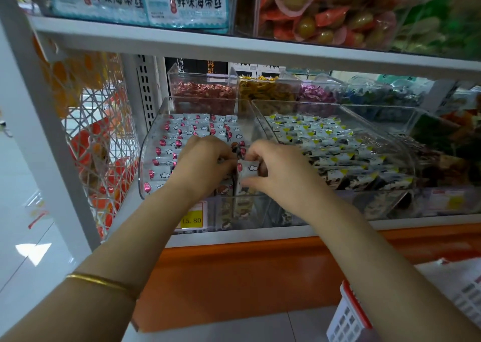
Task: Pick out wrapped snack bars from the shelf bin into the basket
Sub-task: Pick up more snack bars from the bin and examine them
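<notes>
A clear plastic shelf bin (pixel 145 157) holds rows of small white wrapped snack bars (pixel 182 131) with pink marks. Both my hands are inside its front part. My left hand (pixel 201 163) rests on the bars with its fingers curled down among them. My right hand (pixel 276 170) pinches one upright wrapped bar (pixel 246 172) between thumb and fingers. The white basket (pixel 348 315) with a red rim sits at the lower right, partly hidden by my right forearm.
A second clear bin (pixel 325 144) of white bars with yellow marks stands to the right. Behind are bins of red, gold and purple sweets. A yellow price tag (pixel 191 220) hangs below. The upper shelf edge (pixel 234 47) overhangs the bins. A white wire rack (pixel 99 138) stands at the left.
</notes>
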Motion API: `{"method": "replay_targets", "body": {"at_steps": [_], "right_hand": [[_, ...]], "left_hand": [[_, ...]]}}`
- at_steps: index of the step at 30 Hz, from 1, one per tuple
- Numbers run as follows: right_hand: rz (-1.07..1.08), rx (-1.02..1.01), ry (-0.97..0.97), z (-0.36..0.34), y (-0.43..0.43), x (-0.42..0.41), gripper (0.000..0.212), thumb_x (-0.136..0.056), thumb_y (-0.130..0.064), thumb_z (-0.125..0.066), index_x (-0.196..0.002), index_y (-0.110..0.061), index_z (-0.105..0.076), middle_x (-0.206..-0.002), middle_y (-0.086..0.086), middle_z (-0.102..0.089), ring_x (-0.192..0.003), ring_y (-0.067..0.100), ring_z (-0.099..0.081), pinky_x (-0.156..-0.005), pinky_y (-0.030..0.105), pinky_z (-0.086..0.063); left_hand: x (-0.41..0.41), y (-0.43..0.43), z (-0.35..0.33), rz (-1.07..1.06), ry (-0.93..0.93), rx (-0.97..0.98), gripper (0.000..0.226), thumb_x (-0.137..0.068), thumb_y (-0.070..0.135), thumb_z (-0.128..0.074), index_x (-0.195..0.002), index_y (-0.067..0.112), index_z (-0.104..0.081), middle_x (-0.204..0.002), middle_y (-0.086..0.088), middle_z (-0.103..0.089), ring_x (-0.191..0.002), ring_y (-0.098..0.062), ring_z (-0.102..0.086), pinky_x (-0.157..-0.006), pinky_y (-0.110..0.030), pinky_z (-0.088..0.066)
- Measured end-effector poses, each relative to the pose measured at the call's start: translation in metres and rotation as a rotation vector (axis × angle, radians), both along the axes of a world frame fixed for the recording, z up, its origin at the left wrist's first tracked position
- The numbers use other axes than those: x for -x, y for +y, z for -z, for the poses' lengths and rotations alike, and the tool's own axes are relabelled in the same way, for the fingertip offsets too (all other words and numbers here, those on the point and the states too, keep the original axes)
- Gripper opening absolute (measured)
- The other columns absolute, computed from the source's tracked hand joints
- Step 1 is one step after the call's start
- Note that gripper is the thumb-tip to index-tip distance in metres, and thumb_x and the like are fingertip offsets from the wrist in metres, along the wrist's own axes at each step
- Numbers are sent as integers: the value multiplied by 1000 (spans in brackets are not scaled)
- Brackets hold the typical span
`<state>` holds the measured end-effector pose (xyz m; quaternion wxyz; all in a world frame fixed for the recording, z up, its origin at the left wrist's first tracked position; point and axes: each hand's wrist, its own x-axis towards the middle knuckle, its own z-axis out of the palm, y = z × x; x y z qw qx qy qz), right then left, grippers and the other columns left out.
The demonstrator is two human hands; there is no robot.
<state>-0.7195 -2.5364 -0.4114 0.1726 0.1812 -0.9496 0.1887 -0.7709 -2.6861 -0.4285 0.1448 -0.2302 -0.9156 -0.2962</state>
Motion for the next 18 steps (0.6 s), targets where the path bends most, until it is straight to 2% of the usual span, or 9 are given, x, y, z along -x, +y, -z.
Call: {"method": "replay_targets", "body": {"at_steps": [2, 3, 5, 7, 9, 13, 16, 18], "right_hand": [[-16, -84, -61, 5, -1, 1, 14, -90, -22, -60, -100, -12, -62, -88, 1, -62, -78, 16, -56, -66, 28, -42], [-27, -135, -99, 6, -2, 2, 16, -94, -17, -54, -103, -12, -65, -98, 5, -66, -85, 19, -58, -71, 28, -43], [-23, -185, -188, 5, -2, 5, 28, -95, -5, -45, -115, -11, -64, -113, 10, -64, -100, 24, -59, -86, 31, -45], [10, -220, -240, -1, -4, 8, 35, -93, 3, -42, -119, -10, -62, -118, 13, -61, -105, 28, -58, -93, 38, -45], [84, -253, -195, -8, -5, 12, 37, -91, 5, -44, -118, -11, -63, -117, 11, -61, -102, 27, -59, -92, 39, -47], [184, -288, 89, -10, -6, 17, 24, -89, -5, -57, -107, -17, -68, -103, 4, -64, -104, 23, -50, -81, 37, -50], [170, -388, 107, -4, -9, 24, 16, -87, -19, -66, -102, -18, -69, -98, 1, -63, -104, 23, -44, -73, 30, -37], [157, -382, 102, -3, -10, 27, 12, -85, -23, -68, -97, -20, -70, -98, -1, -64, -104, 21, -44, -72, 28, -31]], "left_hand": [[-2, -3, -1, 0, 10, -45, 17, -88, 12, -60, -99, 9, -73, -105, -11, -68, -103, -31, -56, -95, -43, -41], [-3, -5, -2, -12, 17, -73, 17, -89, 13, -59, -99, 10, -73, -107, -9, -68, -105, -28, -56, -97, -41, -40], [-5, -8, -3, -38, 15, -110, 18, -90, 13, -58, -101, 12, -73, -110, -6, -68, -109, -26, -54, -98, -40, -40], [-7, -11, -4, -47, -1, -113, 19, -91, 13, -57, -102, 15, -72, -112, -5, -66, -112, -27, -52, -99, -42, -39], [-9, -12, -5, -43, -8, -111, 20, -91, 12, -56, -102, 15, -72, -113, -4, -66, -112, -26, -52, -100, -43, -39], [-14, -16, -6, -37, -6, -130, 21, -91, 9, -55, -101, 16, -72, -111, -1, -67, -108, -21, -55, -101, -42, -39], [-17, -19, -5, -33, 2, -141, 22, -92, 9, -54, -101, 18, -72, -109, 0, -68, -105, -17, -56, -101, -37, -40], [-19, -20, -5, -21, 5, -164, 22, -91, 9, -54, -101, 17, -72, -108, 0, -68, -98, -10, -55, -97, -26, -40]]}}
